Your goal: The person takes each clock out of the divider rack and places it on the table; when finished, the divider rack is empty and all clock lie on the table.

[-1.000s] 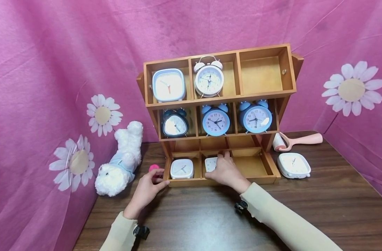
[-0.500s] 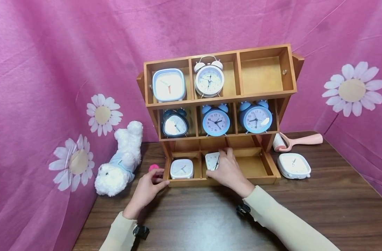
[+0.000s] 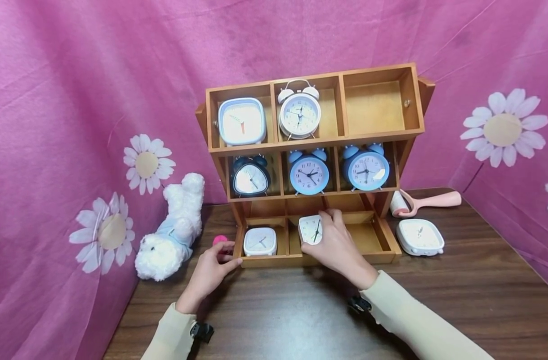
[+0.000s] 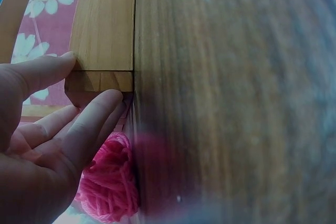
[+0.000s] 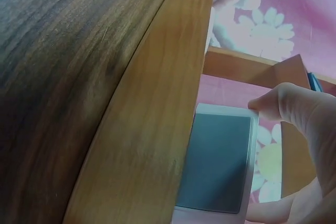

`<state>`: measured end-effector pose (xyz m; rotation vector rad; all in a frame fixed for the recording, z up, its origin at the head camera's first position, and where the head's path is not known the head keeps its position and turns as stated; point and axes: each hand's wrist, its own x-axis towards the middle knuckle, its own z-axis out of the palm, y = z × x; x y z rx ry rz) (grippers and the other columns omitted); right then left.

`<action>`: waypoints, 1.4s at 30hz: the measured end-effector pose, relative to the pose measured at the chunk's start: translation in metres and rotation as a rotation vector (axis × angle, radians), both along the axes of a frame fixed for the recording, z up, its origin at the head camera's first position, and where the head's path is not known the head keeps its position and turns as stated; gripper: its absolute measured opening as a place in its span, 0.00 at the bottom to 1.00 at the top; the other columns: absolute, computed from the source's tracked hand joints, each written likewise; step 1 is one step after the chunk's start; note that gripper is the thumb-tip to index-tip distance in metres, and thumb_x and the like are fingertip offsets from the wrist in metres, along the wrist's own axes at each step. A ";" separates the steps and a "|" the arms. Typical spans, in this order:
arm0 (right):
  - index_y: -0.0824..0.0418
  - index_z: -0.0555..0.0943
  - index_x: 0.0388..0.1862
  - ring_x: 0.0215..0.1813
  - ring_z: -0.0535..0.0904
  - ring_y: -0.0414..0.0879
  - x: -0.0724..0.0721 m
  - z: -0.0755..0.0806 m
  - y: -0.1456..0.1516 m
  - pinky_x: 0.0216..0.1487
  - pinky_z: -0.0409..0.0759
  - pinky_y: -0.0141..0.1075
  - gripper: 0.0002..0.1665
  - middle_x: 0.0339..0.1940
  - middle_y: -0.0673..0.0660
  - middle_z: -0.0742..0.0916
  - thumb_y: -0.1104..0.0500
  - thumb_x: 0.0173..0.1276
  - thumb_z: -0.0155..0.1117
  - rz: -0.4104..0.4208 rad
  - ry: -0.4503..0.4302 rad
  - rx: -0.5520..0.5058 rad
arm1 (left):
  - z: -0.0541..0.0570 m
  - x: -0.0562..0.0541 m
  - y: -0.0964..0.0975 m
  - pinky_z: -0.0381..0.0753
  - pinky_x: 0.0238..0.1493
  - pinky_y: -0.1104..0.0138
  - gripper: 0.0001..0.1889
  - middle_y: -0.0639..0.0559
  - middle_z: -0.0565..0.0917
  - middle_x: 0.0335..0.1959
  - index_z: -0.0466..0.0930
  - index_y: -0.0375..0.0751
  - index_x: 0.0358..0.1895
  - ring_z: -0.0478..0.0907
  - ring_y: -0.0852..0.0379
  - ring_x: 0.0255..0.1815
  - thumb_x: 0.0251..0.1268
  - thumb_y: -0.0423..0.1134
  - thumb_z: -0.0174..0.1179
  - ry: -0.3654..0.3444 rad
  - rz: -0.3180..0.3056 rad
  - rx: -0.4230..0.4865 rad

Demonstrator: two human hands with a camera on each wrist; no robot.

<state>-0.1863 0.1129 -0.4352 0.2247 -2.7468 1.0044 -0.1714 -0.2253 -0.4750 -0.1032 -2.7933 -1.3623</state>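
Two hands at a wooden rack [image 3: 316,145] on a dark wood-grain table [image 3: 274,312]. Right hand [image 3: 339,250] pinches a small white clock [image 3: 308,231] in the bottom row's middle compartment. Left hand [image 3: 211,272] has mostly straight fingers against the rack's left front corner, pink yarn [image 4: 109,182] just beside. Pink fabric [image 3: 355,35] with daisies surrounds the table. White plush [image 3: 179,225] lies left; right side has another white clock [image 3: 420,236] near a pink-handled roller [image 3: 438,201].

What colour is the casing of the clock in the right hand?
White. The clock shows best in the head view.
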 end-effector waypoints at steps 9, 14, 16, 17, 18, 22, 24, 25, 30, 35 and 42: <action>0.75 0.70 0.81 0.58 0.85 0.65 0.006 0.003 0.012 0.62 0.87 0.63 0.59 0.76 0.73 0.73 0.49 0.56 0.83 -0.003 -0.040 0.006 | 0.001 0.000 0.001 0.87 0.45 0.70 0.23 0.38 0.93 0.58 0.86 0.35 0.65 0.95 0.46 0.51 0.70 0.34 0.79 -0.012 0.009 0.001; 0.75 0.70 0.81 0.60 0.84 0.65 0.011 0.004 0.023 0.63 0.86 0.63 0.59 0.77 0.74 0.73 0.48 0.57 0.83 -0.002 -0.047 0.022 | 0.000 0.001 0.001 0.86 0.43 0.71 0.23 0.38 0.93 0.57 0.86 0.35 0.65 0.95 0.47 0.51 0.70 0.33 0.79 -0.014 0.009 0.007; 0.74 0.70 0.81 0.59 0.84 0.65 0.013 0.006 0.028 0.62 0.86 0.63 0.59 0.77 0.74 0.72 0.47 0.57 0.83 -0.004 -0.047 0.026 | 0.000 0.001 0.001 0.86 0.43 0.71 0.23 0.38 0.93 0.57 0.86 0.35 0.65 0.95 0.47 0.51 0.70 0.33 0.79 -0.014 0.009 0.008; 0.74 0.70 0.81 0.60 0.84 0.66 0.014 0.006 0.031 0.62 0.86 0.63 0.59 0.77 0.74 0.72 0.47 0.57 0.84 -0.006 -0.045 0.031 | 0.000 0.001 0.001 0.86 0.44 0.71 0.23 0.38 0.92 0.57 0.86 0.35 0.65 0.95 0.47 0.51 0.70 0.33 0.79 -0.014 0.009 0.008; 0.74 0.70 0.81 0.59 0.84 0.66 0.015 0.007 0.034 0.62 0.86 0.63 0.60 0.77 0.74 0.72 0.47 0.57 0.84 -0.008 -0.044 0.034 | 0.000 0.001 0.001 0.86 0.44 0.71 0.23 0.38 0.92 0.57 0.86 0.35 0.65 0.95 0.47 0.51 0.70 0.33 0.79 -0.013 0.011 0.006; 0.74 0.70 0.82 0.60 0.83 0.66 0.018 0.010 0.046 0.61 0.86 0.64 0.60 0.77 0.75 0.72 0.45 0.59 0.84 -0.020 -0.035 0.058 | 0.000 0.001 0.001 0.86 0.44 0.71 0.23 0.38 0.92 0.57 0.86 0.35 0.65 0.95 0.47 0.51 0.70 0.34 0.79 -0.012 0.012 0.001; 0.75 0.69 0.82 0.61 0.83 0.66 0.020 0.011 0.053 0.61 0.85 0.64 0.60 0.76 0.75 0.73 0.45 0.59 0.83 -0.027 -0.028 0.070 | 0.000 0.001 0.001 0.86 0.43 0.71 0.23 0.38 0.92 0.57 0.86 0.35 0.65 0.95 0.47 0.51 0.70 0.34 0.79 -0.013 0.011 0.004; 0.75 0.69 0.81 0.62 0.82 0.66 0.020 0.011 0.056 0.62 0.84 0.64 0.60 0.76 0.75 0.73 0.45 0.59 0.83 -0.030 -0.024 0.072 | 0.000 0.001 0.001 0.86 0.43 0.71 0.23 0.38 0.92 0.57 0.86 0.34 0.65 0.95 0.47 0.51 0.70 0.34 0.79 -0.011 0.008 0.006; 0.77 0.70 0.80 0.67 0.79 0.68 0.023 0.011 0.073 0.66 0.82 0.64 0.59 0.75 0.76 0.74 0.47 0.58 0.83 -0.038 0.008 0.078 | 0.000 0.001 0.001 0.86 0.42 0.71 0.23 0.38 0.92 0.58 0.86 0.34 0.65 0.95 0.47 0.50 0.70 0.35 0.79 -0.008 0.004 0.017; 0.78 0.71 0.78 0.67 0.77 0.69 0.029 0.008 0.092 0.64 0.81 0.66 0.59 0.74 0.77 0.74 0.47 0.57 0.84 -0.066 0.033 0.099 | -0.001 0.001 0.000 0.86 0.43 0.71 0.24 0.39 0.92 0.57 0.86 0.35 0.66 0.95 0.48 0.50 0.71 0.36 0.79 -0.014 -0.002 0.020; 0.80 0.70 0.79 0.67 0.75 0.70 0.041 0.006 0.125 0.61 0.79 0.66 0.61 0.74 0.80 0.73 0.48 0.55 0.85 -0.108 0.028 0.104 | 0.000 0.002 -0.001 0.86 0.43 0.71 0.23 0.39 0.93 0.56 0.87 0.35 0.65 0.95 0.48 0.49 0.70 0.36 0.80 -0.002 0.001 0.026</action>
